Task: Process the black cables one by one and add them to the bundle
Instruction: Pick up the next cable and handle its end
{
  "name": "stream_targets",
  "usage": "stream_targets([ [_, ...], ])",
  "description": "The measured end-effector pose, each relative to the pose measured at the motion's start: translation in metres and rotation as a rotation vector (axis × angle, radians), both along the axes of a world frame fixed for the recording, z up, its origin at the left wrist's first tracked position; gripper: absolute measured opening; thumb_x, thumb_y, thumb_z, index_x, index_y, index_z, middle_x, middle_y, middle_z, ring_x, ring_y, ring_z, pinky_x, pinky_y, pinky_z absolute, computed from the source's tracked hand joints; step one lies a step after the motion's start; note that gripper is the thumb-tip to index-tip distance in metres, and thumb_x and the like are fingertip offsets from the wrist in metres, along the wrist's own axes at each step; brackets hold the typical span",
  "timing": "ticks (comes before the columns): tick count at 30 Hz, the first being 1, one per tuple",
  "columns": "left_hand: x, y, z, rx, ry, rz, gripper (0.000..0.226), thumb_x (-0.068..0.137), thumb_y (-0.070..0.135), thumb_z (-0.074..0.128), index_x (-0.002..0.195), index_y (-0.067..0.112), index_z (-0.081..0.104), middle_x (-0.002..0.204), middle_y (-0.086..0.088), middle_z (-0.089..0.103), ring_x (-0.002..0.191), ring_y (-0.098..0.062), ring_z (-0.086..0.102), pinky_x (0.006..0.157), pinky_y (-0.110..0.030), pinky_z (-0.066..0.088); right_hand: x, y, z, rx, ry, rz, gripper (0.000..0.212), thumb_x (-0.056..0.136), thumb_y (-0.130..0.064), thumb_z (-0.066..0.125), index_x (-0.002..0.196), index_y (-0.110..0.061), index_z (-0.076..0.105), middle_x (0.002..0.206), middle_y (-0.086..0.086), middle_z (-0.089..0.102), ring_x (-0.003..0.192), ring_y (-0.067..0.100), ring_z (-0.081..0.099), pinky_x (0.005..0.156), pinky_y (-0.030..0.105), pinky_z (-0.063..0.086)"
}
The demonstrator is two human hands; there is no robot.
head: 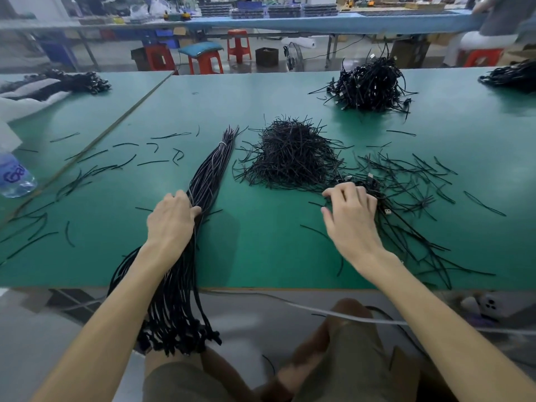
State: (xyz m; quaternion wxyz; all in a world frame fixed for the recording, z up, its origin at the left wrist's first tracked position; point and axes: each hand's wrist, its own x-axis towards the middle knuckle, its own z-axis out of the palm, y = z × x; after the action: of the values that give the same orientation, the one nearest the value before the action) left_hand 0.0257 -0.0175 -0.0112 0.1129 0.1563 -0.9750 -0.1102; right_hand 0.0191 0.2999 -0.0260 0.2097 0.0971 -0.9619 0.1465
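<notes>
Black cables lie beneath my right hand, running toward the tabletop's near edge, fingers bent, grasp untellable; my left hand grips the bundle.

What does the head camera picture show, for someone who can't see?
A person's left hand grips a long bundle of black cables on a green table while the right hand reaches into loose cables. A pile of short black strips lies behind.

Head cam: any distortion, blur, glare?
Head view: wide-angle bowing of the green table edge; knees at the bottom blurred; soft even light, faint shadow beside the left hand; bundle and right hand sharp; no harsh glare.
</notes>
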Motion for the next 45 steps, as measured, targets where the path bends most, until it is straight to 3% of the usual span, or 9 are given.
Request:
stream_targets([
  [6,0.008,0.003,0.020,0.116,0.123,-0.064,0.022,0.101,0.032,0.063,0.097,0.010,0.063,0.092,-0.006,0.063,0.080,-0.026,0.057,0.071,-0.038,0.041,0.017,-0.039,-0.002,-0.051,-0.054,0.165,0.029,0.100,-0.022,0.060,0.128,-0.015,0.059,0.124,0.001,0.051,0.118,0.022,0.044,0.099,0.036,0.030],
  [11,0.026,0.021,0.044,0.662,-0.193,-0.448,0.019,0.093,0.030,0.075,0.087,0.012,0.070,0.064,0.006,0.061,0.053,-0.006,0.050,0.055,-0.019,0.043,0.031,-0.081,0.000,-0.172,-0.119,0.361,0.038,0.100,-0.018,0.060,0.137,-0.014,0.054,0.130,-0.001,0.053,0.122,0.020,0.044,0.102,0.035,0.035],
  [16,0.037,0.035,0.041,0.812,-0.313,-0.624,0.019,0.096,0.022,0.072,0.087,0.006,0.069,0.063,-0.006,0.052,0.055,-0.014,0.042,0.050,-0.020,0.036,0.039,-0.107,-0.004,-0.243,-0.182,0.543,0.037,0.097,0.003,0.055,0.133,-0.009,0.058,0.134,0.003,0.058,0.127,0.022,0.044,0.105,0.038,0.039],
  [19,0.039,0.030,0.037,0.827,-0.332,-0.599,0.025,0.097,0.033,0.069,0.089,0.010,0.072,0.061,0.001,0.054,0.052,-0.011,0.044,0.049,-0.020,0.037,0.036,-0.098,-0.007,-0.245,-0.163,0.481,0.029,0.094,0.009,0.050,0.109,-0.006,0.070,0.106,0.008,0.068,0.107,0.027,0.053,0.093,0.046,0.046],
  [27,0.039,0.010,0.034,0.910,-0.417,-0.626,0.034,0.108,0.030,0.051,0.085,0.012,0.068,0.064,0.001,0.051,0.047,-0.012,0.036,0.047,-0.019,0.034,-0.009,-0.028,0.011,-0.598,-0.158,-0.039,0.047,0.094,0.014,0.038,0.106,-0.015,0.073,0.092,0.002,0.074,0.101,0.015,0.064,0.085,0.033,0.052],
  [29,0.037,0.012,0.032,0.878,-0.380,-0.579,0.036,0.109,0.027,0.048,0.083,0.011,0.066,0.061,0.004,0.049,0.047,-0.011,0.034,0.046,-0.018,0.031,-0.006,-0.024,0.010,-0.512,-0.189,-0.032,0.037,0.099,0.006,0.044,0.115,-0.014,0.070,0.105,0.007,0.072,0.110,0.002,0.054,0.090,0.021,0.044],
  [35,0.030,0.048,0.025,0.665,-0.322,-0.571,0.036,0.108,0.019,0.050,0.078,0.010,0.067,0.049,0.009,0.051,0.045,-0.009,0.039,0.046,-0.018,0.035,0.034,-0.068,0.014,-0.051,-0.077,0.220,0.051,0.093,-0.023,0.066,0.142,-0.020,0.050,0.131,-0.003,0.057,0.129,0.021,0.041,0.106,0.037,0.023],
  [40,0.030,0.061,0.026,0.677,-0.316,-0.606,0.037,0.107,0.019,0.052,0.074,0.011,0.065,0.047,0.010,0.051,0.042,-0.009,0.039,0.045,-0.017,0.033,0.045,-0.089,0.013,-0.134,-0.347,0.385,0.024,0.096,0.000,0.046,0.106,-0.017,0.060,0.098,0.000,0.067,0.088,0.027,0.062,0.078,0.042,0.049],
  [45,0.033,0.025,0.030,0.800,-0.340,-0.573,0.037,0.105,0.035,0.055,0.080,0.013,0.071,0.057,0.007,0.049,0.048,-0.011,0.038,0.047,-0.021,0.034,0.027,-0.053,0.009,-0.419,-0.309,0.248,0.026,0.102,-0.009,0.048,0.097,-0.014,0.073,0.072,-0.005,0.067,0.055,0.006,0.051,0.061,0.029,0.040],
])
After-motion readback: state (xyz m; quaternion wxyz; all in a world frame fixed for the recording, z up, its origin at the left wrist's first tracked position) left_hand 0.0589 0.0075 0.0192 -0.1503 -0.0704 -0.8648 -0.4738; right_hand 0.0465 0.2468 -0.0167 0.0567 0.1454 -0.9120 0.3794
